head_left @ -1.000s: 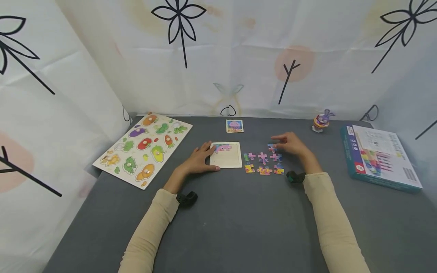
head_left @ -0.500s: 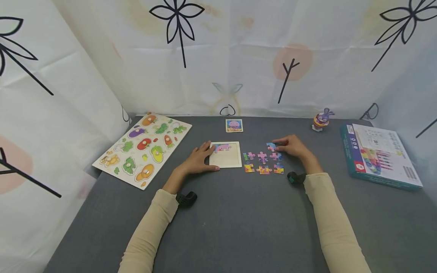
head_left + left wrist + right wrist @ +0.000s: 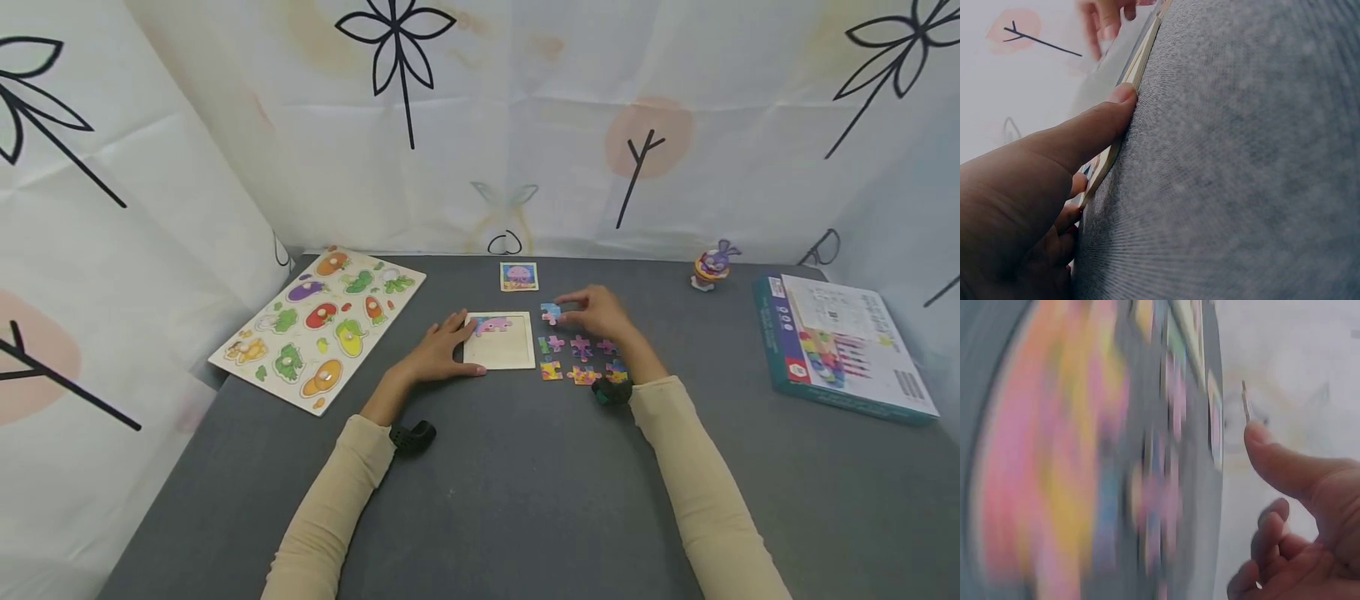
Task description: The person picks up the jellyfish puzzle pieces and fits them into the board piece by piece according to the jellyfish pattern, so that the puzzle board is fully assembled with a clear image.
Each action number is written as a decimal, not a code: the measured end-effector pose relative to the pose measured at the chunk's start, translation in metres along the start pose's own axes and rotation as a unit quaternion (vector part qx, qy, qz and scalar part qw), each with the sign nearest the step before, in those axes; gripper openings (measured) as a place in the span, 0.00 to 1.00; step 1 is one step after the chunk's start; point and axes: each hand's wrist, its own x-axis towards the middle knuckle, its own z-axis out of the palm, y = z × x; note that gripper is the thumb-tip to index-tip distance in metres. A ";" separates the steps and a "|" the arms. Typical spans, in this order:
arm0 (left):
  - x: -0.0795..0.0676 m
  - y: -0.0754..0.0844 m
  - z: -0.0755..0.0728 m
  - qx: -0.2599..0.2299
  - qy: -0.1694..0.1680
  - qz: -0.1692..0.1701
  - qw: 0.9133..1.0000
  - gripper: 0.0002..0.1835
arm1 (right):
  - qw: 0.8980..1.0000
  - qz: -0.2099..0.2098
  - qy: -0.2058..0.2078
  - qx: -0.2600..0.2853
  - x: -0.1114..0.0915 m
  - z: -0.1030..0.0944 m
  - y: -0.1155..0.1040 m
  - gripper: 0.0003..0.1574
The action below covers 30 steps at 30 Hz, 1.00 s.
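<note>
A shallow wooden puzzle tray [image 3: 510,352] lies mid-table, with a pink and blue piece [image 3: 493,324] in its upper left part. My left hand [image 3: 437,353] holds the tray's left side, thumb at the near edge and fingers by the far left corner; the left wrist view shows the thumb against the tray edge [image 3: 1142,61]. Right of the tray, my right hand [image 3: 600,312] pinches a light blue and pink jigsaw piece [image 3: 551,312] above the table. Edge-on, that piece [image 3: 1245,400] stands at the thumb tip in the right wrist view. Loose jigsaw pieces [image 3: 581,347] lie below this hand, some partly covered by the wrist.
Behind the tray lies a small picture card [image 3: 519,277]. A board with vegetable pictures [image 3: 322,330] is at the left. To the right stand a toy figurine [image 3: 711,265] and a flat teal box [image 3: 847,342] with a sheet on top.
My right hand has taken the light blue piece from the top right of the loose pieces and carried it left towards the tray. The left hand keeps its place.
</note>
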 end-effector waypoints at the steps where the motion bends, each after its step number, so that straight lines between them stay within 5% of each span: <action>1: 0.000 0.000 0.000 0.001 -0.001 -0.001 1.000 0.50 | 1.000 -0.003 0.002 0.002 0.002 0.005 -0.006 0.21; 9: 0.001 0.001 0.001 0.003 -0.008 -0.011 1.000 0.50 | 0.998 0.016 -0.050 0.038 0.011 0.038 -0.027 0.21; 20: 0.001 -0.001 0.000 0.000 -0.007 -0.012 1.000 0.49 | 0.996 -0.009 -0.076 0.037 0.016 0.046 -0.033 0.24; 30: 0.002 0.000 0.001 0.000 -0.008 -0.015 1.000 0.49 | 0.992 0.019 -0.077 -0.095 0.017 0.047 -0.052 0.22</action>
